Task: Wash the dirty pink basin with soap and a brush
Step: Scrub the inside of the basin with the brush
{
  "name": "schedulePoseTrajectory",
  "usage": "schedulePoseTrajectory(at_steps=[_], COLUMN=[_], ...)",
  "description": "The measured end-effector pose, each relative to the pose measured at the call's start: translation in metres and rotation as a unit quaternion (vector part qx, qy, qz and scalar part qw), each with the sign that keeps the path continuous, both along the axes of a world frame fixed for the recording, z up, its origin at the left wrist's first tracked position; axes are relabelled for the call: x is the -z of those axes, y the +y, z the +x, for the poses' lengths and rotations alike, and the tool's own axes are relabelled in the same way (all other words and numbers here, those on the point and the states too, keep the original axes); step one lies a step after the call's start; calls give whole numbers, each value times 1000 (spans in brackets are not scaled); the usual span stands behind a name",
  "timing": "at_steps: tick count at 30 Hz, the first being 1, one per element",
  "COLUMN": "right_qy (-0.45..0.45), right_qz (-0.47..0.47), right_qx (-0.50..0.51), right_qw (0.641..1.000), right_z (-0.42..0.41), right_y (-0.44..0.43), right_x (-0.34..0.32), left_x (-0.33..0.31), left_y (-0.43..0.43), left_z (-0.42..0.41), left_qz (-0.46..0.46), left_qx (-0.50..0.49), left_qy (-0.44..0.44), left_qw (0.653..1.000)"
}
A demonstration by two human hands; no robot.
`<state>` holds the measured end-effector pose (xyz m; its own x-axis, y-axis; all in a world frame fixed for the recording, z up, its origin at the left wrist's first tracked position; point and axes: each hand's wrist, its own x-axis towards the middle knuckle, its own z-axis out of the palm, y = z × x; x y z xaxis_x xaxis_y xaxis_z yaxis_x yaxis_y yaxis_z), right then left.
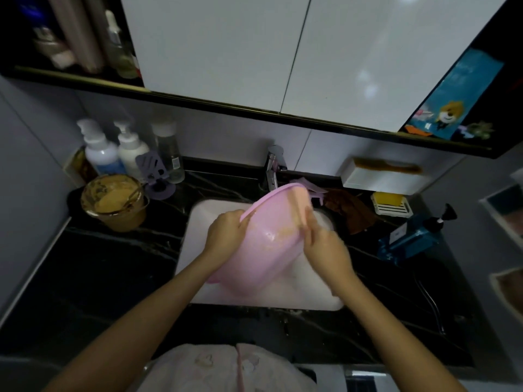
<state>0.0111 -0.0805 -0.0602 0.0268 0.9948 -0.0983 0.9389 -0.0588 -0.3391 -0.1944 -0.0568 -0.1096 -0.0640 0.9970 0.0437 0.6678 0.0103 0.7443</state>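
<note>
The pink basin [263, 250] is tilted on its side over the white sink [198, 216], its outside facing me, with brownish smears and wet spots on the wall. My left hand [226, 230] grips its rim at the upper left. My right hand [325, 247] presses against the basin's right side, fingers stretched upward along the wall; I cannot tell whether anything is in it. A yellow soap bar [387, 198] lies in a white dish to the right. No brush is clearly visible.
The faucet [273, 168] stands behind the basin. A bucket of brown paste [116, 202] and pump bottles [102, 151] sit on the dark counter at left. A brown cloth [351, 210], a blue pump bottle [410, 236] lying down and a white box [379, 176] are at right.
</note>
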Motion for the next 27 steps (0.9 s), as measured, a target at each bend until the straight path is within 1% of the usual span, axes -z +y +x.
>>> schedulePoseTrajectory(at_steps=[1,2,3,4,6,7,8,10,11,13,15,16,17,20,21,22,24,25,26,27], right_qy=[-1,-9,-30,-42,-35,-46,-50,-17,-16,-16,5,-13,-32,-5,-10,-19,16,33,31,47], right_qz=[-15,-28,-27,-13,-17,-4,-7,-35,-47,-29,-15,-7,-1,-31,-40,-34,-3,-5,-1,4], right_qx=[49,72,61,21,-58,-58,-25,64,81,43,-47,-71,-62,74,89,85,4,-33,-45,-19], right_qw=[999,997,997,999,998,997,998,997,995,999,999,997,998,997,995,996,1000,999,999,999], right_z=[6,6,1,-12,-34,-33,-24,-4,2,-6,-27,-31,-29,-7,-6,-9,-31,-39,-40,-35], right_y=[6,5,-3,-17,-35,-28,-11,12,9,-13,-31,-27,-15,11,4,-8,-34,-36,-27,-11], right_x=[-4,-6,-7,-3,0,4,7,1,-1,-1,-1,3,5,0,0,2,4,5,6,8], left_x=[-1,-3,-4,-4,-5,-6,-7,-7,-7,-7,-8,-10,-11,-11,-11,-11,-11,-10,-9,-9], left_y=[2,5,8,10,11,9,8,10,13,16,14,12,12,18,19,20,18,16,15,14], left_z=[0,-2,-5,-7,-3,1,3,1,-3,-5,2,6,7,-4,-8,-8,-3,0,2,2], left_qz=[-2,-4,-3,-1,4,3,1,-2,-6,-7,-5,-5,-4,-2,-5,-7,-8,-7,-5,-3], left_qx=[0,-7,-16,-20,-11,-3,0,-14,-23,-25,-4,3,2,-19,-22,-19,-16,-14,-14,-14], left_qy=[-4,-7,-10,-10,-3,6,12,13,11,8,18,23,24,6,3,3,11,15,18,21], left_qw=[1000,1000,1000,1000,1000,1000,1000,1000,1000,1000,1000,1000,1000,1000,1000,1000,1000,1000,1000,1000])
